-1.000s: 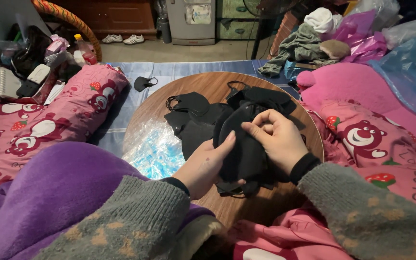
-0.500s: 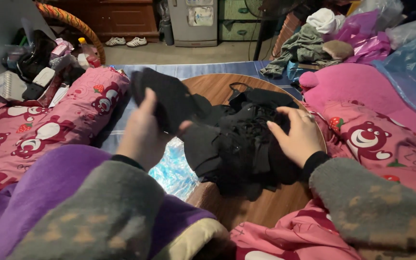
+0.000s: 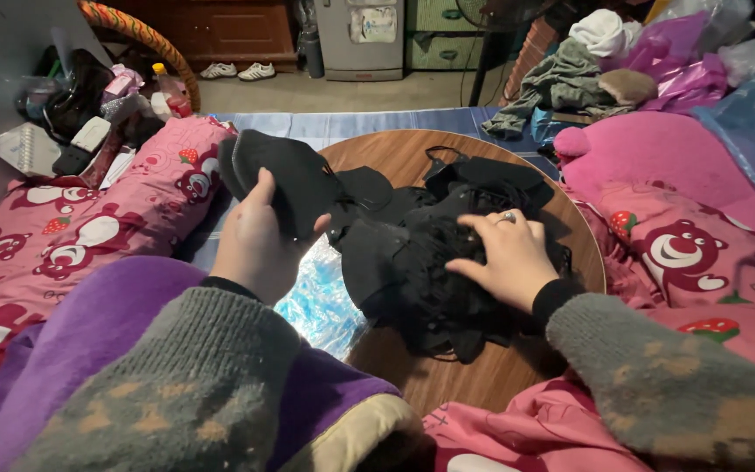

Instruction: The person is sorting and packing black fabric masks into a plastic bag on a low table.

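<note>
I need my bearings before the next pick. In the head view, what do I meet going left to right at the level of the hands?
Pink bear-print bedding → left hand gripping a black mask → heap of black masks on the round wooden table → right hand resting on the heap → pink bear-print cushion.

A round wooden table (image 3: 412,153) bears a heap of black masks (image 3: 430,253) and a clear plastic bag (image 3: 321,301).
</note>
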